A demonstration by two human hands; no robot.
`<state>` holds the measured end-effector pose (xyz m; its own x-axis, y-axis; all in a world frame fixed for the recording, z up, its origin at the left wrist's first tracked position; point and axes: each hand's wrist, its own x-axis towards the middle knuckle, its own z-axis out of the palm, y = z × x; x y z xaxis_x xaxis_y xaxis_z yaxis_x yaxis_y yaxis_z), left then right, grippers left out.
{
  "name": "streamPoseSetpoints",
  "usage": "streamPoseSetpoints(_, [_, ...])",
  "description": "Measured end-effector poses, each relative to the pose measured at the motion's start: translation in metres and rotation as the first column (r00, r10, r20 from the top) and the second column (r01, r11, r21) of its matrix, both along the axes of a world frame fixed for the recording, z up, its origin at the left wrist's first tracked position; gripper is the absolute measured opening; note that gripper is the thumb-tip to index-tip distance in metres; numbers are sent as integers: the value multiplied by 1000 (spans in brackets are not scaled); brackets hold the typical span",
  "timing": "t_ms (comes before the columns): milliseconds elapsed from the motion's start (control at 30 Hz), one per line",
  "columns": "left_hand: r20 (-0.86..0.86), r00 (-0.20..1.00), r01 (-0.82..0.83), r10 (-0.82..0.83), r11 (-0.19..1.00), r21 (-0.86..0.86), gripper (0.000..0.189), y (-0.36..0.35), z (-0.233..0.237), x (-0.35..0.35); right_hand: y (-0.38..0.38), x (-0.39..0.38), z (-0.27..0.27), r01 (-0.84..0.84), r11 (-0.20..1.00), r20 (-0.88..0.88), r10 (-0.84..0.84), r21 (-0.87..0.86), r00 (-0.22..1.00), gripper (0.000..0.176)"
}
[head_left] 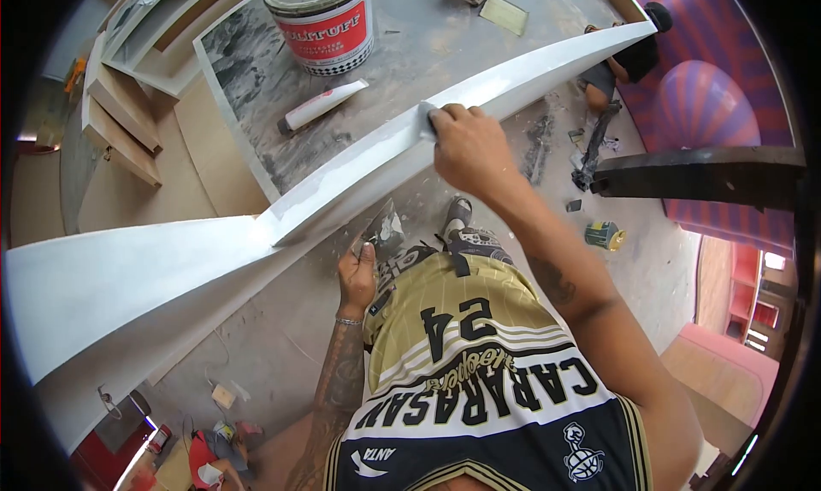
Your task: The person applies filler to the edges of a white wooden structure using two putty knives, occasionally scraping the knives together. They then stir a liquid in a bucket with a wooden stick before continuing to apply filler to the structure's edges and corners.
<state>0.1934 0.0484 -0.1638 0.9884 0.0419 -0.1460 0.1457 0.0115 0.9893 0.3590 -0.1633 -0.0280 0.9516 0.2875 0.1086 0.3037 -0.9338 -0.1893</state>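
Note:
My right hand (472,149) is closed on a small grey spreader (426,119), pressed to the top edge of a long white panel (342,168); the fingers partly cover it, so its full shape is hidden. Down by my thigh, my left hand (356,275) grips a flat putty plate (385,228) smeared with white paste. Beyond the panel, on a grey smeared board, stand a can of polyester putty (321,29) with a red label and, lying in front of it, a white tube (323,106) with a dark cap.
Wooden shelving (124,119) stands at the left. Another person (633,59) crouches at upper right near a striped round form (708,110). A dark beam (701,176) juts in from the right. On the floor lies a small tin (604,235). A second person (209,461) is low at left.

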Motion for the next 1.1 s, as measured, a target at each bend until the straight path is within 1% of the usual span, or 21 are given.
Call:
streamPoseSetpoints(33, [-20,1000,5,-5,1000,-7,43,2,1,-2,11,-8,-3,-12,1000,2,12,-15,1000,32])
streamPoseSetpoints(133, [-63,998,14,-15,1000,-16,43,8,5,-4,39,-36,8,-32,999,-77,34,24,996,39])
streamPoseSetpoints(233, [-38,999,0,-1,1000,-32,42,8,6,-3,54,-61,8,-128,984,-96,141,125,985,40])
streamPoseSetpoints(267, [-19,1000,-5,5,999,-39,42,8,6,-2,51,-68,6,-200,970,-74,212,142,974,39])
streamPoseSetpoints(333, [32,999,-21,20,999,29,42,10,1,-1,31,-75,3,-344,926,-23,351,158,936,35])
streamPoseSetpoints(367, [57,998,-33,30,998,57,41,10,0,0,15,-68,4,-305,935,-1,310,183,951,38])
streamPoseSetpoints(433, [20,999,-50,49,999,22,41,10,4,2,-34,-27,18,-161,979,-65,170,122,983,41])
streamPoseSetpoints(500, [-29,999,-43,44,999,14,40,12,4,1,-88,16,12,-17,999,24,16,45,1000,43])
streamPoseSetpoints(533, [-79,996,-29,31,999,31,40,13,3,1,-107,32,15,35,998,46,-38,54,998,45])
streamPoseSetpoints(567, [-127,992,-13,19,999,47,40,12,2,1,-122,45,13,36,999,93,-39,36,995,45])
streamPoseSetpoints(600, [-176,984,5,7,998,63,41,11,2,0,-129,48,4,50,998,45,-52,47,998,44])
streamPoseSetpoints(667, [-69,997,-29,31,999,30,41,2,0,3,-129,56,-6,74,996,-45,-71,59,996,43])
streamPoseSetpoints(700, [-20,999,-44,44,999,11,41,-3,-1,3,-120,48,-20,45,998,67,-47,32,997,39])
streamPoseSetpoints(733, [-28,999,-44,45,999,10,41,-7,-1,4,-103,34,-26,54,999,147,-54,6,988,39])
streamPoseSetpoints(800, [-41,998,-41,42,999,16,41,-11,2,9,-76,10,-21,-2,1000,100,3,-3,995,42])
streamPoseSetpoints(867, [-83,996,-32,33,999,20,41,-16,2,14,-62,-10,-1,-91,985,-11,93,147,996,42])
streamPoseSetpoints(900, [-104,994,-26,29,999,23,41,-19,3,16,-67,-8,3,-70,988,-31,75,139,997,42])
streamPoseSetpoints(967, [25,999,-46,46,999,12,41,-26,7,23,-89,4,11,-37,992,-73,47,125,996,44])
streamPoseSetpoints(1000, [86,995,-57,57,998,7,41,-30,9,24,-106,19,11,57,991,-63,-50,125,997,45])
streamPoseSetpoints(1033, [70,996,-49,48,999,9,40,-31,11,23,-127,37,9,153,980,-56,-147,129,988,47])
streamPoseSetpoints(1100, [47,999,-25,24,1000,18,40,-31,14,25,-160,57,-1,210,976,-12,-210,55,978,49])
